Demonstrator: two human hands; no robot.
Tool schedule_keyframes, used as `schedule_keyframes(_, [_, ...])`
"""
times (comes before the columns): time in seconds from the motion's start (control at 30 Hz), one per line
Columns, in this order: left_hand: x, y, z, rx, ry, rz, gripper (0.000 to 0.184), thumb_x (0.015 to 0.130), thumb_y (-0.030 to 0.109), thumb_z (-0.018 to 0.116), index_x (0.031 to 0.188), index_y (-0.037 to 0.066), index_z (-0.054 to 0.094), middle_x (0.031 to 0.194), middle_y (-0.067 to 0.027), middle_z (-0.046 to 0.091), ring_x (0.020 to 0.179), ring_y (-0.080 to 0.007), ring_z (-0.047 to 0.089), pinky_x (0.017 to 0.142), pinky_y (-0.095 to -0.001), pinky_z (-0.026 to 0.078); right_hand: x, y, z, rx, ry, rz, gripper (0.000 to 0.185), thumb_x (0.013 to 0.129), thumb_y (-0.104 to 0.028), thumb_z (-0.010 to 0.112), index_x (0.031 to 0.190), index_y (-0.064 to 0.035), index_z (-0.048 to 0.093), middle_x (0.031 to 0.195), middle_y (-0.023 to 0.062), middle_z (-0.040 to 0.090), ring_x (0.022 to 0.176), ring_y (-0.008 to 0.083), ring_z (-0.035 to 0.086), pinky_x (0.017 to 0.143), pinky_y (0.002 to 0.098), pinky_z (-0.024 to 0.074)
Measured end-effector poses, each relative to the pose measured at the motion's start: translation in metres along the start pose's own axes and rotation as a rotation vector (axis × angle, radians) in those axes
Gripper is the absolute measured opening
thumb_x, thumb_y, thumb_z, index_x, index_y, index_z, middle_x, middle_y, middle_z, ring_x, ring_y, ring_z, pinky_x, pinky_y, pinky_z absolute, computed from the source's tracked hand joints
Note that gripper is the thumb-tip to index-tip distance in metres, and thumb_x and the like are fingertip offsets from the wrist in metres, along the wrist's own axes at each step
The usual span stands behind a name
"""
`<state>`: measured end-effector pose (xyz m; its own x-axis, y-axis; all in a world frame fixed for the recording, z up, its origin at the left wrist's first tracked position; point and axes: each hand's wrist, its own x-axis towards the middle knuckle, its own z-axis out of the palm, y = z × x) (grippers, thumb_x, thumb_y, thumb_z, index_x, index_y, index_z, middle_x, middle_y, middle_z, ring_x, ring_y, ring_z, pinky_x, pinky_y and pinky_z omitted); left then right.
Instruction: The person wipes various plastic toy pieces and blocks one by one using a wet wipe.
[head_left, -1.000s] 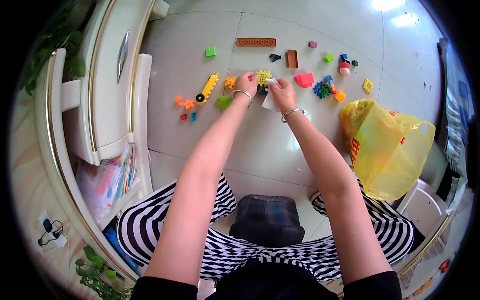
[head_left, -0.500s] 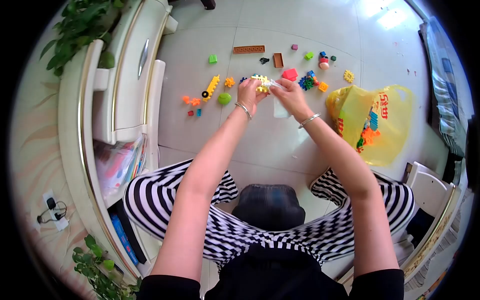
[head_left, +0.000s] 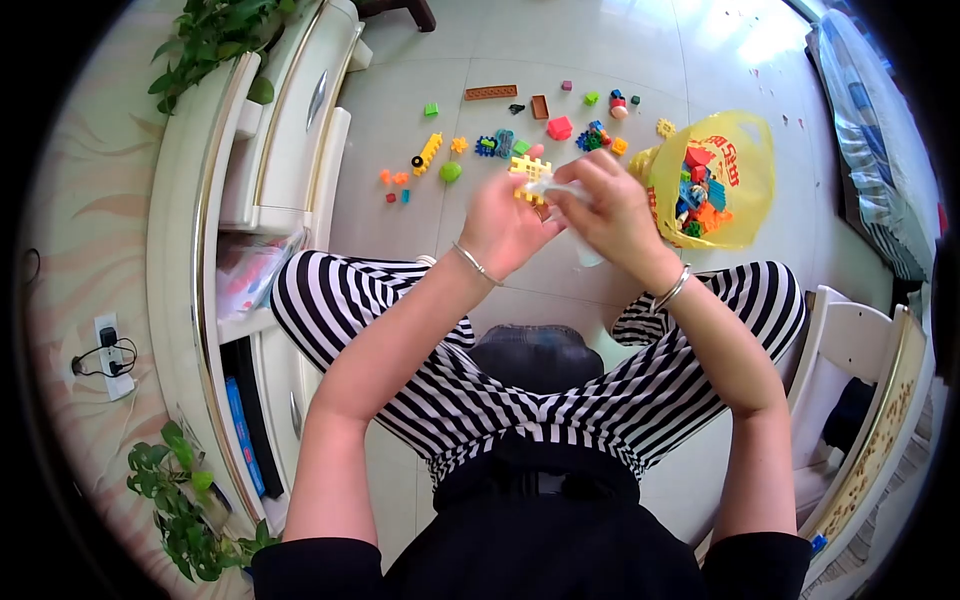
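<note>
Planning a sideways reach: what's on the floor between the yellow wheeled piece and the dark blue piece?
Head view: one small orange piece lies between the yellow wheeled piece and the dark blue piece.

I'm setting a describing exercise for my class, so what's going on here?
A seated person holds a yellow notched toy block in the left hand, while the right hand holds a white tissue-like sheet against it. Other toy pieces lie scattered on the floor beyond; more sit in a yellow plastic bag to the right.

Yellow toy piece (head_left: 527, 167); white cloth (head_left: 588, 252); black-and-white striped trousers (head_left: 335, 315); yellow bag (head_left: 757, 190), red lettering (head_left: 722, 163).
</note>
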<state>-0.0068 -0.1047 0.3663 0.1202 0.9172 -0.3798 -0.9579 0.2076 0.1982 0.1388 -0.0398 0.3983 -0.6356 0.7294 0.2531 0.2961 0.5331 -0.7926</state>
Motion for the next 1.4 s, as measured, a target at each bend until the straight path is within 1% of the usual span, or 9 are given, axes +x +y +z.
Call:
schedule_keyframes(0.03, [-0.007,-0.003,0.006,0.012,0.011,0.009,0.036,0.095,0.027,0.032,0.124,0.011,0.046,0.109,-0.0055,0.053,0.107,-0.0183,0.051,0.097,-0.0432,0.039,-0.004,0.000,0.005,-0.110,-0.041,-0.046,0.015,0.077,-0.017,0.066,0.088,-0.0086,0.059,0.092,0.0091,0.058,0.062,0.0259,0.060,0.055,0.0350,0.0479])
schedule_keyframes(0.17, [-0.011,-0.016,0.004,-0.025,0.022,0.000,0.046,0.100,0.043,0.020,0.121,0.012,0.048,0.111,-0.0043,0.054,0.109,-0.0173,0.050,0.098,-0.0366,0.039,-0.009,-0.009,0.016,-0.309,-0.083,-0.212,0.015,0.080,-0.018,0.061,0.091,-0.0095,0.056,0.098,0.0083,0.058,0.066,0.0283,0.061,0.055,0.0364,0.0506])
schedule_keyframes(0.27, [-0.013,-0.013,0.011,-0.061,-0.019,-0.064,0.043,0.100,0.041,0.022,0.119,0.013,0.048,0.113,-0.0035,0.053,0.111,-0.0166,0.049,0.099,-0.0365,0.038,-0.002,-0.011,0.017,-0.331,-0.024,-0.237,0.012,0.080,-0.016,0.063,0.087,-0.0091,0.056,0.083,0.0075,0.054,0.061,0.0272,0.059,0.053,0.0370,0.0478])
schedule_keyframes(0.5, [-0.020,-0.011,0.007,0.028,0.065,-0.074,0.039,0.100,0.038,0.024,0.119,0.015,0.047,0.117,-0.0013,0.051,0.112,-0.0151,0.047,0.101,-0.0402,0.034,0.021,0.004,0.019,-0.426,0.036,-0.188,0.012,0.084,-0.022,0.059,0.088,-0.0104,0.056,0.080,0.0074,0.055,0.063,0.0278,0.060,0.053,0.0373,0.0488])
schedule_keyframes(0.67, [-0.019,-0.006,0.006,0.012,-0.040,0.060,0.041,0.100,0.037,0.023,0.123,0.013,0.046,0.118,-0.0033,0.053,0.111,-0.0166,0.048,0.100,-0.0406,0.034,0.017,0.001,0.010,-0.362,0.045,-0.162,0.012,0.083,-0.020,0.060,0.088,-0.0104,0.057,0.084,0.0067,0.057,0.063,0.0258,0.061,0.053,0.0361,0.0491])
schedule_keyframes(0.77, [-0.017,-0.006,0.000,0.022,-0.053,0.054,0.042,0.100,0.036,0.023,0.124,0.012,0.046,0.117,-0.0052,0.054,0.109,-0.0181,0.050,0.101,-0.0409,0.034,0.005,-0.006,0.017,-0.337,-0.081,-0.355,0.011,0.081,-0.019,0.061,0.089,-0.0117,0.057,0.085,0.0057,0.057,0.062,0.0250,0.061,0.052,0.0354,0.0492])
schedule_keyframes(0.9, [-0.016,-0.005,0.004,-0.042,-0.038,0.065,0.042,0.100,0.036,0.022,0.125,0.012,0.046,0.117,-0.0068,0.054,0.110,-0.0194,0.050,0.102,-0.0404,0.035,0.015,0.012,0.012,-0.498,0.010,-0.206,0.009,0.081,-0.018,0.061,0.088,-0.0124,0.058,0.087,0.0047,0.057,0.061,0.0250,0.061,0.052,0.0349,0.0497])
schedule_keyframes(1.23, [-0.014,-0.002,-0.005,-0.061,-0.023,0.084,0.041,0.100,0.036,0.024,0.126,0.011,0.044,0.117,-0.0084,0.053,0.111,-0.0199,0.050,0.100,-0.0415,0.038,0.016,0.013,0.005,-0.443,0.015,-0.213,0.013,0.081,-0.021,0.063,0.087,-0.0109,0.056,0.082,0.0061,0.055,0.062,0.0252,0.061,0.052,0.0351,0.0491])
schedule_keyframes(1.4, [-0.010,-0.010,-0.009,0.154,-0.059,0.022,0.039,0.100,0.036,0.025,0.125,0.011,0.043,0.119,-0.0080,0.052,0.112,-0.0185,0.050,0.100,-0.0396,0.038,0.012,0.007,0.013,-0.379,-0.025,-0.311,0.013,0.082,-0.022,0.062,0.088,-0.0119,0.056,0.082,0.0053,0.056,0.064,0.0256,0.062,0.053,0.0370,0.0499])
